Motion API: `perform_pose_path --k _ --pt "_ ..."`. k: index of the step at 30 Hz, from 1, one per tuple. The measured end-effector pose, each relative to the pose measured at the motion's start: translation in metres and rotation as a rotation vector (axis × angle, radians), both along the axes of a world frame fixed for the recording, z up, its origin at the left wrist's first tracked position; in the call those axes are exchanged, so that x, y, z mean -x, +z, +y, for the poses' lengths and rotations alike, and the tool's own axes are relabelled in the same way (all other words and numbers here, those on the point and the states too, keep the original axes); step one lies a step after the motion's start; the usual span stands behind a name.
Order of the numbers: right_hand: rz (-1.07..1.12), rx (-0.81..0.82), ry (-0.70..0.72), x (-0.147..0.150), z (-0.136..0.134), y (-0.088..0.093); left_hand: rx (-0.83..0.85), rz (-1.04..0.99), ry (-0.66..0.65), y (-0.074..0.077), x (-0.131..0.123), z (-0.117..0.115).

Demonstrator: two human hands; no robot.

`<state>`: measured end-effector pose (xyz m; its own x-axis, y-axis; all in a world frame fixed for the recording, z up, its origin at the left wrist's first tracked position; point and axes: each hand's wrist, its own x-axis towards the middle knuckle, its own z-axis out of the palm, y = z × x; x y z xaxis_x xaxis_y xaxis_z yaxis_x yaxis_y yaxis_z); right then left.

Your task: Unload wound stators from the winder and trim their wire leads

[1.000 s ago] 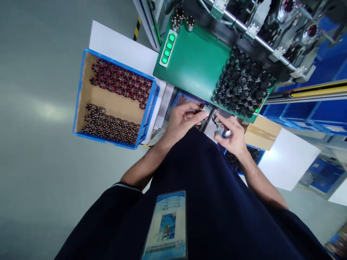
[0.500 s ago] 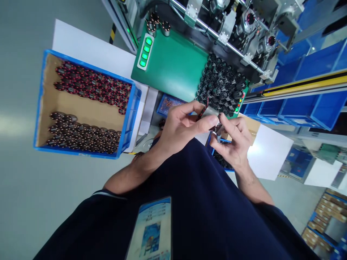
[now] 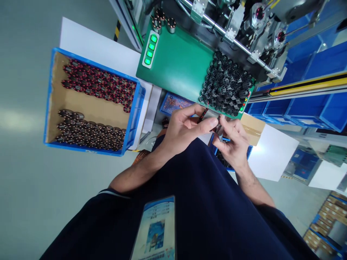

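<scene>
My left hand [image 3: 183, 128] is closed, with the thumb and forefinger around a stator [image 3: 202, 115]; its red-and-black edge shows between the fingers and most of it is hidden. Right beside it, my right hand [image 3: 231, 141] pinches a small shiny grey metal piece [image 3: 220, 134] between thumb and fingers. The two thumbs nearly meet, and I cannot tell whether the held parts touch. Just beyond my hands, a dense cluster of black stator cores [image 3: 226, 83] stands on the green mat [image 3: 179, 61].
A blue bin [image 3: 48, 104] at left holds rows of red-wound and copper-wound stators. Several copper-wound stators [image 3: 170, 25] stand at the mat's far left, near a green-lit button strip [image 3: 150, 48]. Winding machinery [image 3: 233, 29] borders the back. A small blue tray [image 3: 175, 103] lies below the mat.
The view has shifted, so bench and bin appear farther right. Both hands keep their holds; the grey piece in the right fingers has turned slightly.
</scene>
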<state>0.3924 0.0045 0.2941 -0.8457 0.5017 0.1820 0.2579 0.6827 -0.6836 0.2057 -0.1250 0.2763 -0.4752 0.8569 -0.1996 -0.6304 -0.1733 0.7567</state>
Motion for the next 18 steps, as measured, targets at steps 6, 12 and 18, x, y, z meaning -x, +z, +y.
perform_pose_path --k 6,12,18 --pt "-0.188 0.349 0.027 0.0 0.002 -0.094 0.279 -0.093 0.114 -0.101 -0.014 -0.004" --pt "-0.419 0.823 0.018 0.02 -0.008 -0.211 0.669 -0.203 0.229 -0.208 -0.018 -0.016" --pt "-0.507 0.819 0.061 0.04 -0.013 -0.234 0.742 -0.118 0.331 -0.236 -0.006 -0.051"
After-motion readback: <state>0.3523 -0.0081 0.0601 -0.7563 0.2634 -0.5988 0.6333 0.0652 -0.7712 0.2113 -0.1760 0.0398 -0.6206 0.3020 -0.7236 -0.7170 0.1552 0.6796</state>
